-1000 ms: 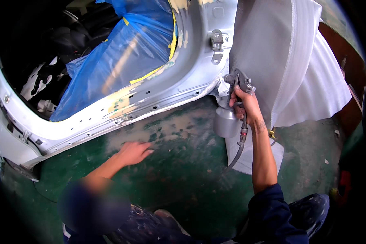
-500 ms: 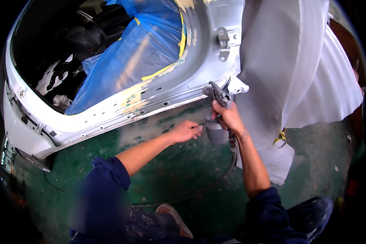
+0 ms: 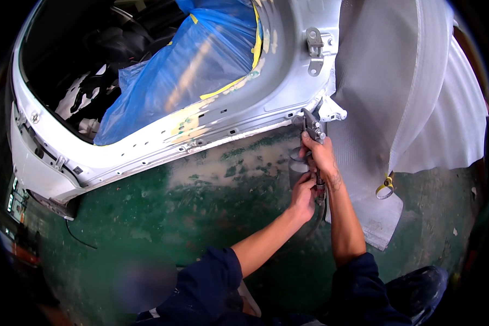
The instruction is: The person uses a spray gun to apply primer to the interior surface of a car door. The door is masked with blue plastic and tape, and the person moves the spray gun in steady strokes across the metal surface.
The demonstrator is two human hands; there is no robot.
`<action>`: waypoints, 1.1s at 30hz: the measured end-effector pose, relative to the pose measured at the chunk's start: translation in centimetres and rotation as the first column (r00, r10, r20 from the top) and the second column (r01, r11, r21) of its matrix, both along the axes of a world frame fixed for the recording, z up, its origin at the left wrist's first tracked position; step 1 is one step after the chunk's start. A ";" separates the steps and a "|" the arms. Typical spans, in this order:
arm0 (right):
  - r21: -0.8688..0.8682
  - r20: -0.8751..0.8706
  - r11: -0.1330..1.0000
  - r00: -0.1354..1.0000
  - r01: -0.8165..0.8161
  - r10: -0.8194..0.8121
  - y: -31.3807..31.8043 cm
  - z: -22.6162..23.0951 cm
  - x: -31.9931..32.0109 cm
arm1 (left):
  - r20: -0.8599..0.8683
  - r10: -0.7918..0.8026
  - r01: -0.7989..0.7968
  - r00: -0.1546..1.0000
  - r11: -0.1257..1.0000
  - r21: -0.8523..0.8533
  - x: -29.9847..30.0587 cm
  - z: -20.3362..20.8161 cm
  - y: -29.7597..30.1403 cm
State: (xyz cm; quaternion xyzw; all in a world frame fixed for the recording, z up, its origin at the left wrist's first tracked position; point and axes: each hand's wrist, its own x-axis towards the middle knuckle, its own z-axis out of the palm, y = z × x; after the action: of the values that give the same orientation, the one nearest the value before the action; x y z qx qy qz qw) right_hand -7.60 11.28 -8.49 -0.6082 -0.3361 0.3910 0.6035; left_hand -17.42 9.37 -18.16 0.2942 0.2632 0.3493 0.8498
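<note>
My right hand (image 3: pixel 323 156) is wrapped round the grip of a dark metal spray gun (image 3: pixel 313 128), which points at the silver lower edge of a car body (image 3: pixel 255 111). Under the gun hangs its grey cup (image 3: pixel 297 164), partly covered by my fingers. My left hand (image 3: pixel 304 196) has its fingers curled at the bottom of the gun's grip, beside the hose fitting; its exact hold is partly hidden. From the fitting a dark air hose (image 3: pixel 319 214) runs down. Tan and greenish filler patches (image 3: pixel 187 126) mark the sill left of the gun.
Blue plastic sheeting (image 3: pixel 185 70), edged with yellow tape (image 3: pixel 223 88), covers part of the door opening. At right hangs a large grey cover (image 3: pixel 380 81), with a yellow ring (image 3: pixel 385 189) by its lower edge. The green floor (image 3: pixel 163 217) shows pale dust.
My left hand has moved right and up to the base of the spray gun's grip; before, it was apart from it. The whole view has shifted slightly.
</note>
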 end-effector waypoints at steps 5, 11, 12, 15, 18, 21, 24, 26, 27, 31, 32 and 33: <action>0.004 -0.006 0.997 0.997 -0.083 0.083 0.2 0.0 -0.4 | 0.025 0.084 -0.080 0.996 0.986 -0.147 0.6 0.1 -0.7; -0.009 0.015 0.996 0.996 -0.093 0.093 1.2 -0.4 -1.1 | 0.027 0.135 -0.127 0.990 0.972 -0.198 0.4 1.9 -1.0; -0.019 0.013 0.995 0.995 -0.100 0.100 1.2 -0.4 -0.9 | 0.014 0.126 -0.121 0.992 0.973 -0.197 0.4 2.2 -1.0; -0.037 -0.002 0.988 0.989 -0.149 0.149 1.4 -0.5 -1.1 | -0.022 0.112 -0.115 0.993 0.977 -0.181 0.0 1.4 -0.6; -0.046 0.008 0.978 0.979 -0.204 0.204 1.6 -0.8 -1.6 | -0.056 0.091 -0.100 0.994 0.978 -0.185 -0.5 0.5 -0.5; -0.066 0.077 0.969 0.967 -0.238 0.243 2.3 -1.1 -2.9 | -0.044 0.122 -0.129 0.992 0.970 -0.206 -1.6 0.4 -0.1; -0.055 0.118 0.963 0.956 -0.263 0.267 2.9 -0.8 -3.8 | 0.028 0.144 -0.135 0.989 0.969 -0.206 -2.4 0.1 0.1; -0.052 0.106 0.953 0.948 -0.298 0.302 3.3 -0.9 -4.3 | 0.051 0.151 -0.138 0.987 0.970 -0.202 -2.9 0.0 0.4; -0.050 0.100 0.948 0.943 -0.314 0.318 3.4 -0.9 -4.5 | 0.045 0.154 -0.142 0.987 0.968 -0.206 -3.1 -0.1 0.5; -0.092 0.097 0.937 0.934 -0.336 0.344 3.4 -0.8 -4.5 | 0.065 0.164 -0.142 0.984 0.955 -0.261 -2.9 -0.6 0.7; -0.076 0.090 0.938 0.935 -0.337 0.343 3.2 -0.7 -4.6 | 0.066 0.170 -0.146 0.983 0.949 -0.279 -2.8 -0.8 0.7; -0.060 0.084 0.939 0.936 -0.338 0.343 3.2 -0.7 -4.7 | 0.059 0.184 -0.158 0.981 0.942 -0.296 -2.7 -1.0 0.8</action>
State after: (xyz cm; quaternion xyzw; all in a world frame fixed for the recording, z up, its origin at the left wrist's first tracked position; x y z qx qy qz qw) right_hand -12.32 14.44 -9.20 -0.5717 -0.4553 0.4681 0.4968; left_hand -20.16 10.15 -19.16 0.1270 0.2995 0.3916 0.8607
